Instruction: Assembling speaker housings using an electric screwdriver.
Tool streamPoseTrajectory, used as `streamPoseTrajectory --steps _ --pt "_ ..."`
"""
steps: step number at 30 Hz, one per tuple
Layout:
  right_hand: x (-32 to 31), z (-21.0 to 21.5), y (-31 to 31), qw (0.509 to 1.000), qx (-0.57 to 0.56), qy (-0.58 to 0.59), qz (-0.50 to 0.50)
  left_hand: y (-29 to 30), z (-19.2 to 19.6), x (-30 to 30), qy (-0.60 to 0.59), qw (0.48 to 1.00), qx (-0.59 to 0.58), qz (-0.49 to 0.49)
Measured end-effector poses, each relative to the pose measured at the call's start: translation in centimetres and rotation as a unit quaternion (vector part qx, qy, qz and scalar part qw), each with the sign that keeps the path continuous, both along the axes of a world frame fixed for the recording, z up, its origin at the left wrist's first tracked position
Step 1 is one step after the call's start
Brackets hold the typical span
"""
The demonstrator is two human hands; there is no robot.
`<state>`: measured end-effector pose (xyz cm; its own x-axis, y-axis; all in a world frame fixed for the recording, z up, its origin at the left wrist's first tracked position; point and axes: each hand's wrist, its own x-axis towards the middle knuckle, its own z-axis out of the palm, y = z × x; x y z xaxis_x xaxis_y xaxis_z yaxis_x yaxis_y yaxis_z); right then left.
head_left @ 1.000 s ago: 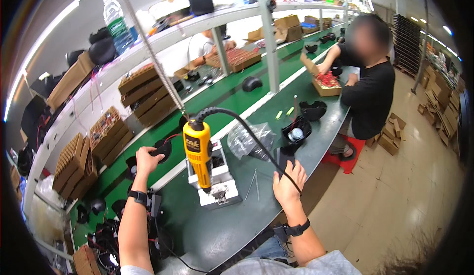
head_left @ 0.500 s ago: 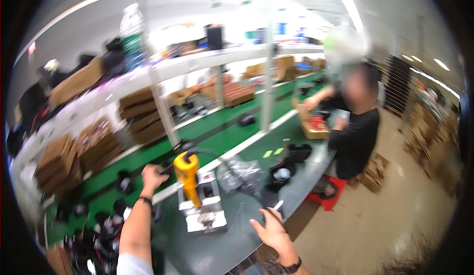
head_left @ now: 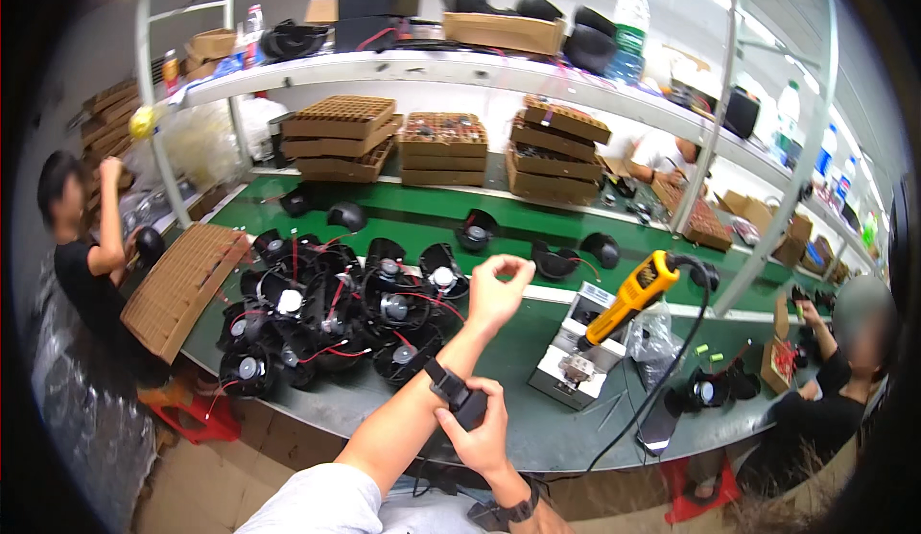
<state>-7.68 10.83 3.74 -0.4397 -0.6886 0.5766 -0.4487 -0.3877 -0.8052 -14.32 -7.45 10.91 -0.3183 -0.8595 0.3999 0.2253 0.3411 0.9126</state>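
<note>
My left hand (head_left: 497,292) is raised over the front of the bench, its fingers curled together and nothing visible in them. On my left forearm sits a black strapped wrist device (head_left: 462,402), and the fingers and thumb of my right hand (head_left: 483,435) are closed around its side. To the right of my left hand, a yellow-handled soldering iron (head_left: 633,294) leans in a grey and white metal stand (head_left: 566,376). Left of my hands lies a heap of black curved housings (head_left: 331,294) with round silver speakers and red wires.
A green conveyor belt (head_left: 422,222) runs behind the bench, with stacked cardboard trays (head_left: 341,126) beyond it. A shelf (head_left: 460,67) spans above. A dark cable (head_left: 662,385) trails to the front edge. Co-workers sit at left (head_left: 82,265) and right (head_left: 815,419).
My view has swung left, bringing in the speaker heap and the left co-worker. My hands, apart before, are now together, the right one gripping the wrist device on my left forearm.
</note>
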Motion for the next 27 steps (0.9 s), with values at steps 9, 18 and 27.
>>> streamPoseTrajectory --steps 9,18,27 --pt "-1.4 1.8 3.1 0.989 0.102 0.091 -0.049 7.9 -3.9 7.2 0.039 0.994 -0.09 -0.049" --pt "-1.8 2.6 6.1 0.986 0.083 0.142 -0.011 13.4 -6.5 11.6 0.132 0.961 0.134 -0.205" --pt "-2.9 3.3 7.0 0.972 0.183 0.121 0.083 16.1 -9.0 18.4 -0.093 0.961 -0.132 -0.226"
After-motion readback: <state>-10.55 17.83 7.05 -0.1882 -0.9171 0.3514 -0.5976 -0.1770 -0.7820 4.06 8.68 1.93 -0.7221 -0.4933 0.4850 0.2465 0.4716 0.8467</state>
